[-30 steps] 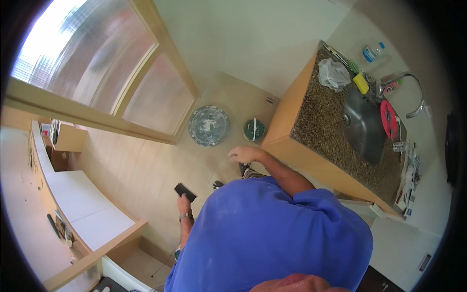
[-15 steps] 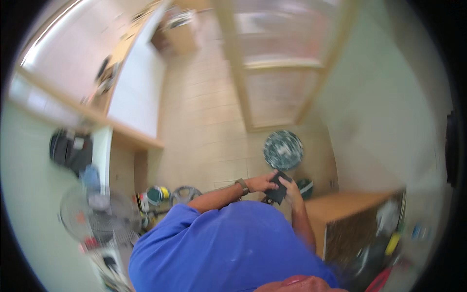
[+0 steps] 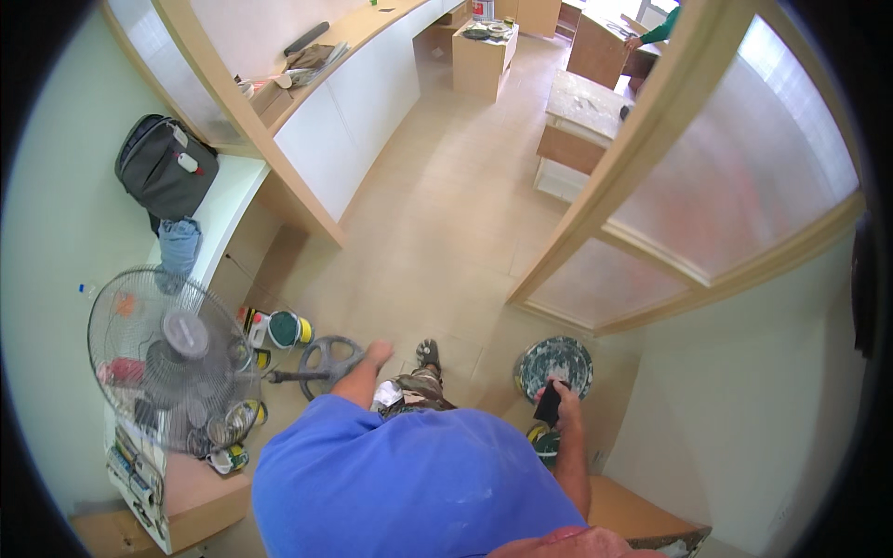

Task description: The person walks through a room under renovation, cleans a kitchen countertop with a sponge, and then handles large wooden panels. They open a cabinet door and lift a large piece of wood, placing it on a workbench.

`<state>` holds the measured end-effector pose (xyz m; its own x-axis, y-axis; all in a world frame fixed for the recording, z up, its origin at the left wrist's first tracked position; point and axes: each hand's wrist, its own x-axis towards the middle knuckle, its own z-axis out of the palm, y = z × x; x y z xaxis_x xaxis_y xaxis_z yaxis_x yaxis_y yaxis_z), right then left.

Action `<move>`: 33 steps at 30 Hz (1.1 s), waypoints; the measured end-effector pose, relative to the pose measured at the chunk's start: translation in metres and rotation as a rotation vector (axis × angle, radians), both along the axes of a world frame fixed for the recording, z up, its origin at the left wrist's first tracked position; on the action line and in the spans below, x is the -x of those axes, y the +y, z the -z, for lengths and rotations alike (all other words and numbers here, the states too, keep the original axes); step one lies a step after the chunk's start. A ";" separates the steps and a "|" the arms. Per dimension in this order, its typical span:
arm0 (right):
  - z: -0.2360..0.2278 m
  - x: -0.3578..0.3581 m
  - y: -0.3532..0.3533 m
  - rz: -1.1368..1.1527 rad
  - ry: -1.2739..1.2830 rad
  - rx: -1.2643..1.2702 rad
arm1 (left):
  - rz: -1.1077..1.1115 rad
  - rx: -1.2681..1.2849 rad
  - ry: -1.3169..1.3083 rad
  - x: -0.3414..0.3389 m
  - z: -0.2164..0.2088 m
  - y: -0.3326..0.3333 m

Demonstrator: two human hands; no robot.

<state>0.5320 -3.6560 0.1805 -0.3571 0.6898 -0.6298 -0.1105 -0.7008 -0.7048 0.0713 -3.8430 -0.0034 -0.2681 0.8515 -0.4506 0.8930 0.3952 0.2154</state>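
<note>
My right hand (image 3: 569, 409) is closed around a flat black rectangular piece (image 3: 549, 405), held in front of my right side. From above, the piece overlaps the near edge of a round, paint-spattered green lid or disc (image 3: 551, 361). Beneath that wrist a green and yellow bucket (image 3: 544, 445) is partly covered. My left hand (image 3: 379, 352) hangs out to the left, close to the grey round base of a fan stand (image 3: 337, 361). Its fingers are too small and turned down to read, and no object shows in it. The left hand is apart from the black piece.
A standing fan (image 3: 181, 358) is at my left by a white shelf bearing a grey backpack (image 3: 167, 167). Small paint tubs (image 3: 286, 329) sit beside its base. A framed translucent door panel (image 3: 642, 251) stands ahead right. Far off, another person's green sleeve (image 3: 662, 30) shows.
My hands have parted: earlier both were on the black piece. The left has swung out to the left; the right keeps the piece and is lower. My view has turned, showing more room ahead.
</note>
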 end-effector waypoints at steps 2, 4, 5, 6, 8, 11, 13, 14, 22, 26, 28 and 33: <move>0.001 0.038 0.025 -0.029 -0.092 -0.029 | 0.004 0.114 0.023 0.033 0.030 -0.044; -0.003 0.074 0.034 -0.038 -0.232 -0.050 | 0.055 0.339 -0.107 0.046 0.026 -0.031; -0.001 0.092 0.041 -0.046 -0.194 -0.060 | 0.112 0.383 -0.132 0.055 0.027 -0.037; -0.001 0.115 0.047 -0.100 -0.198 -0.068 | -0.091 0.328 -0.296 0.066 0.037 -0.048; -0.004 0.170 0.069 -0.224 -0.187 -0.092 | -0.517 0.188 -0.597 0.093 0.071 -0.060; -0.010 0.244 0.097 -0.408 -0.393 -0.252 | -0.922 0.059 -0.832 0.117 0.051 -0.006; 0.002 0.277 0.116 -0.533 -0.490 -0.402 | -1.197 -0.026 -1.022 0.133 0.018 0.044; 0.016 0.290 0.130 -0.585 -0.526 -0.494 | -1.237 -0.048 -1.067 0.136 0.000 0.072; 0.053 0.380 0.270 -0.376 -0.463 -0.197 | -1.209 -0.258 -1.167 0.234 -0.071 0.240; 0.080 0.418 0.353 -0.389 -0.460 -0.125 | -1.274 -0.441 -1.121 0.303 -0.087 0.290; 0.077 0.441 0.396 -0.434 -0.516 -0.146 | -1.354 -0.452 -1.091 0.331 -0.086 0.289; 0.065 0.501 0.519 -0.691 -0.592 -0.329 | -1.553 -0.108 -0.926 0.360 -0.045 0.285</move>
<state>0.0311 -3.1372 0.1155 -0.4367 0.6206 -0.6512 0.6884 -0.2355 -0.6861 -0.2886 -3.5579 0.0412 -0.4832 0.1297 -0.8659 -0.6462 0.6144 0.4526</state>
